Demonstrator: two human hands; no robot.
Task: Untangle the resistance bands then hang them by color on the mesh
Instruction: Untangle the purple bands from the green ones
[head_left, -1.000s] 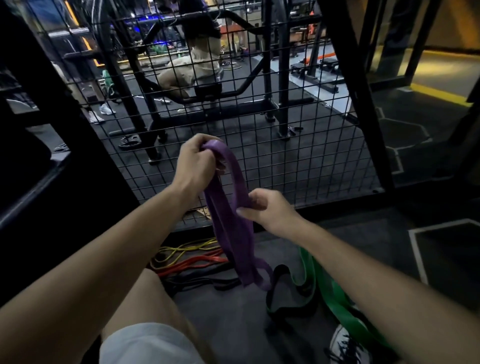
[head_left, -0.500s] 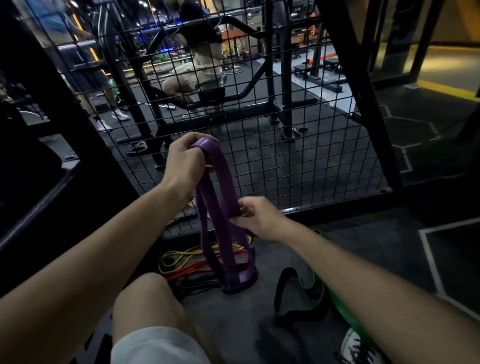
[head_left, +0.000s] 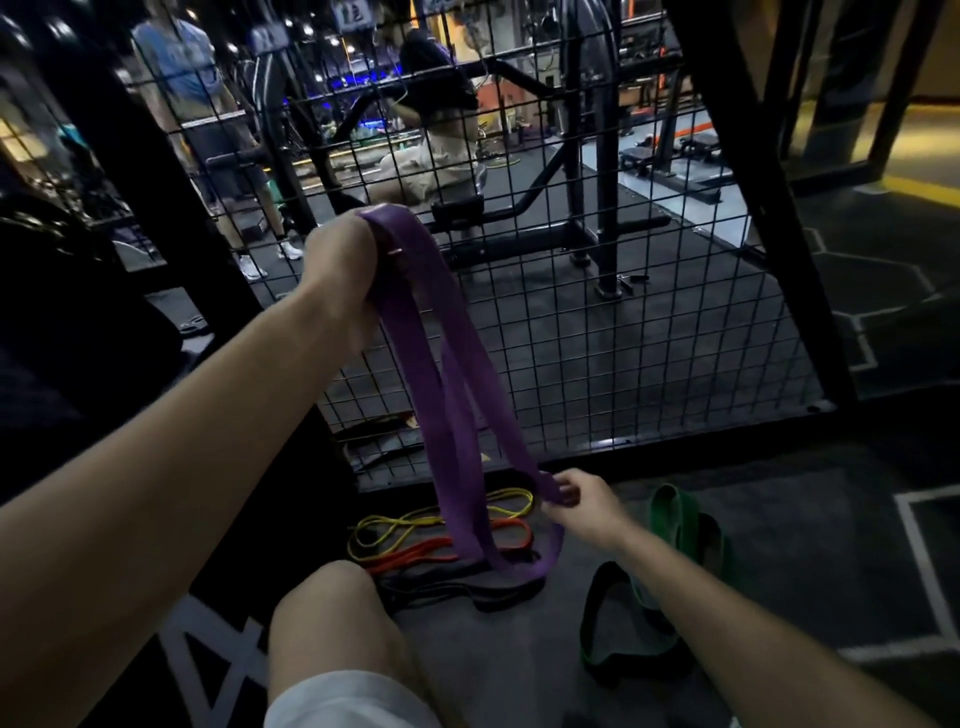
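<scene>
Head view: left hand (head_left: 340, 267) is raised in front of the mesh (head_left: 597, 338), fingers curled round the top of the purple band (head_left: 452, 395), whose loops hang down from it. Lower and to the right, the right hand (head_left: 584, 506) pinches one purple strand. On the floor below the left hand lie yellow bands (head_left: 415, 522), an orange band (head_left: 415, 553) and a black band (head_left: 467, 592); a green band (head_left: 675, 506) lies just right of the right hand.
</scene>
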